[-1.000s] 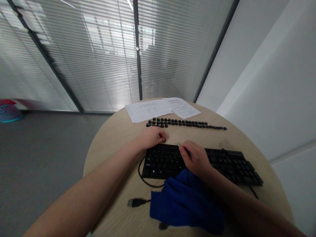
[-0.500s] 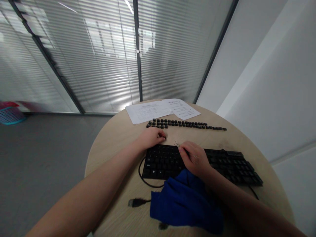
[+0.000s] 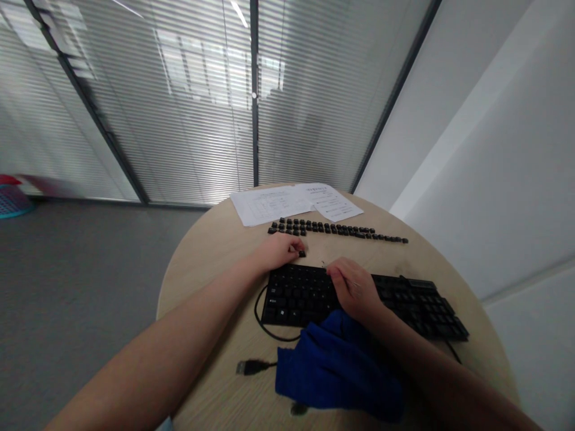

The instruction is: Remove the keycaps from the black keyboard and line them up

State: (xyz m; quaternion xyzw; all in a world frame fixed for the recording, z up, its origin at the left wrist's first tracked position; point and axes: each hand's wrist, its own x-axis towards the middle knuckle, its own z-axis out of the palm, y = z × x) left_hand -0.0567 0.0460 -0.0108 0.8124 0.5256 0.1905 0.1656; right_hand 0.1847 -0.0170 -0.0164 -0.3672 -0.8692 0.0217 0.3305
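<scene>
The left hand (image 3: 283, 250) is holding a black keycap (image 3: 302, 254); the right hand (image 3: 354, 286) is resting over the keyboard (image 3: 300, 290).

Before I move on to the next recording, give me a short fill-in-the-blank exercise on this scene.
1. The cloth lying in front of the keyboard is ____ in colour.
2. The hand nearest the single keycap is the person's ____ one.
3. The white sheets beyond the rows of loose keycaps are made of ____.
4. The keyboard is ____ in colour.

Missing words: blue; left; paper; black.
</scene>
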